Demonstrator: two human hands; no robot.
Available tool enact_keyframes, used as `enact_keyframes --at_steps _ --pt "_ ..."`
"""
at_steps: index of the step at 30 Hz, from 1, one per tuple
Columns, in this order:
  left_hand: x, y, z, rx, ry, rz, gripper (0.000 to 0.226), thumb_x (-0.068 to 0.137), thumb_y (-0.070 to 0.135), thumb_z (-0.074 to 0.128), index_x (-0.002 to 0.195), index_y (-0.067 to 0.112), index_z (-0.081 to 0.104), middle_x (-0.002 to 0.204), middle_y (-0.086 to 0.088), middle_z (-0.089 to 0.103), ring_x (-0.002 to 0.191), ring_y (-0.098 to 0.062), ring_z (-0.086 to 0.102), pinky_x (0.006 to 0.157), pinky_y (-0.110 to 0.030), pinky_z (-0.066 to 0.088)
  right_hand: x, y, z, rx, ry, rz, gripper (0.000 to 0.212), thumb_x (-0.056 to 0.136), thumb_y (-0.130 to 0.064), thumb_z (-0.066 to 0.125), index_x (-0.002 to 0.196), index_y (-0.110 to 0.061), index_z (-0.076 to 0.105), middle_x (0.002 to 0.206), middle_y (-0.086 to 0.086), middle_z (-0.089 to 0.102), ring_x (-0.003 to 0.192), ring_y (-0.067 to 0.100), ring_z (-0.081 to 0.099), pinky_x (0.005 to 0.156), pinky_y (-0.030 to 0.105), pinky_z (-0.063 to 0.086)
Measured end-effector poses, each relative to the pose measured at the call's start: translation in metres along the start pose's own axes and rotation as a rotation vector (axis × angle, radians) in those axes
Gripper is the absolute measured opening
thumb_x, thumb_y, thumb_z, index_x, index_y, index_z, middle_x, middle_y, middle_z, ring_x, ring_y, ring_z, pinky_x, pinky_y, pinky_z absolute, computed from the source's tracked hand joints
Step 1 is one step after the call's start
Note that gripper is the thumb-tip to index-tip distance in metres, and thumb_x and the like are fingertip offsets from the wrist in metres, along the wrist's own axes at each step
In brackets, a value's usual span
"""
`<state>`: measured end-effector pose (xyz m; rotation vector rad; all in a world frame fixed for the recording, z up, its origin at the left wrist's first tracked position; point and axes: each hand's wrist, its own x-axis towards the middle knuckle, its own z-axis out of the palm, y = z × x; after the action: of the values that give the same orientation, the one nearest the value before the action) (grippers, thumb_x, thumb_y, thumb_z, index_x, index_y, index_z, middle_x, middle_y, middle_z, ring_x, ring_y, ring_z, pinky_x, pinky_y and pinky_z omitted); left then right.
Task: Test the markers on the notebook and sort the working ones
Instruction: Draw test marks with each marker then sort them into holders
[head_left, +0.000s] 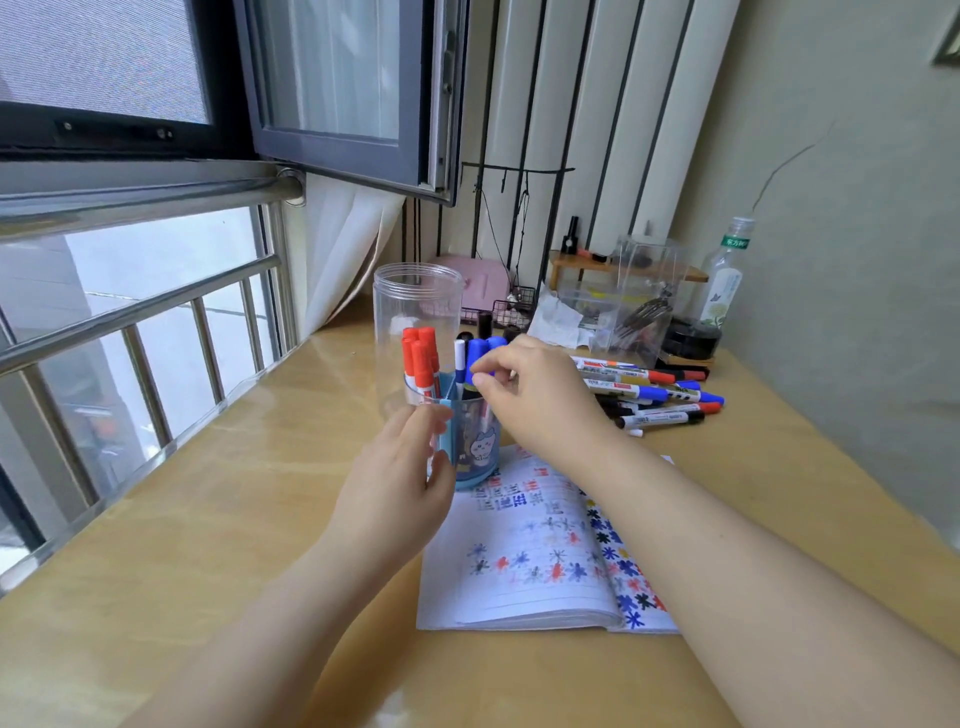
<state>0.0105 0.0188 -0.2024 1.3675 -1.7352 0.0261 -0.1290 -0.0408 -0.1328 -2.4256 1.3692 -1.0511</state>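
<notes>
Your right hand (524, 395) pinches a blue-capped marker (480, 358) into the divided pen holder (475, 441), which your left hand (400, 478) grips. Push off-centre and the holder could tip onto the notebook (540, 551) just beside it, spilling the sorted red-capped markers (422, 358).
</notes>
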Motion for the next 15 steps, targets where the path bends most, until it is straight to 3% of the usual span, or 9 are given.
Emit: enact_keyframes --at_steps 3,9,12,15 --pt "0.001 0.008 0.007 -0.008 -0.065 -0.012 0.027 0.082 0.005 0.052 0.107 0.014 0.056 0.098 0.001 0.058 0.082 -0.021 0.057 0.069 -0.036 0.048 -0.015 0.023 -0.006 0.045 0.029 0.059 0.013 0.090 -0.019 0.057 0.098 -0.018 0.068 0.082 -0.005 0.052 0.068 0.001 0.044 0.062 0.011 0.034" --pt "0.021 0.040 0.050 -0.062 -0.209 0.011 0.029 0.085 0.011 0.048 0.113 0.018 0.053 0.099 0.004 0.057 0.088 -0.018 0.057 0.074 -0.031 0.046 -0.045 0.108 -0.027 -0.082 -0.021 0.380 0.021 0.093 -0.017 0.055 0.111 -0.013 0.063 0.078 -0.009 0.053 0.068 0.008 0.048 0.065 0.023 0.038" --pt "0.031 0.058 0.077 -0.108 -0.231 0.009 0.030 0.087 0.014 0.048 0.116 0.017 0.053 0.105 0.002 0.058 0.095 -0.016 0.055 0.079 -0.031 0.046 -0.048 0.141 -0.041 -0.177 -0.058 0.429 0.024 0.094 -0.013 0.051 0.116 -0.011 0.061 0.095 0.001 0.058 0.077 0.016 0.054 0.071 0.026 0.045" --pt "0.030 0.066 0.096 -0.161 -0.181 0.005 0.026 0.088 0.014 0.050 0.113 0.014 0.056 0.105 0.000 0.059 0.096 -0.015 0.054 0.081 -0.028 0.042 -0.042 0.168 -0.052 -0.328 -0.116 0.426 0.029 0.095 -0.011 0.046 0.121 -0.012 0.059 0.118 0.007 0.056 0.100 0.022 0.057 0.084 0.028 0.044"
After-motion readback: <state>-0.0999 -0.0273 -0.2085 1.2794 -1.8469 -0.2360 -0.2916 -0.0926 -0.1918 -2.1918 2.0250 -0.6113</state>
